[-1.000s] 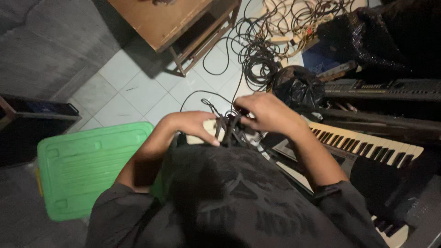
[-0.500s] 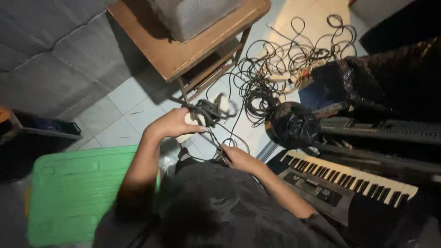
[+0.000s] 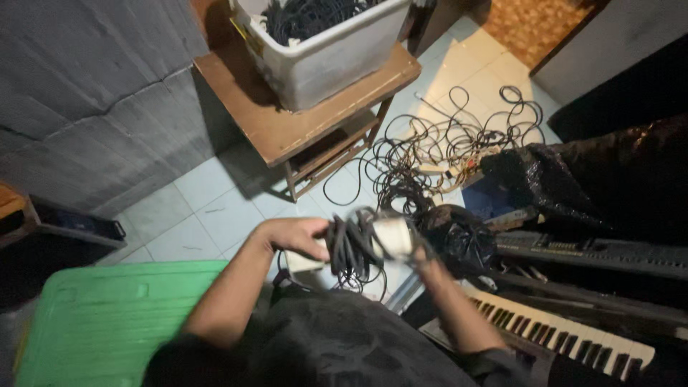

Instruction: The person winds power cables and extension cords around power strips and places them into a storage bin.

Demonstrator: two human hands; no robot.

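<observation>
Head view shows the coiled black cable [image 3: 350,247] now lifted in front of the chest, higher and further forward than half a second ago. The left hand [image 3: 290,235] is closed around the bundle beside a white power strip [image 3: 390,236]. The right hand [image 3: 423,258] is blurred behind the strip, so its grip cannot be told. The view has tilted up: a white bin [image 3: 337,54] of cables on the wooden table [image 3: 287,132] has come into sight.

Both forearms angled up toward twelve o'clock. Left hand [image 3: 290,235] at ten o'clock, fingers curled shut around a grip. Right hand [image 3: 419,256] at two o'clock, blurred, largely hidden.
</observation>
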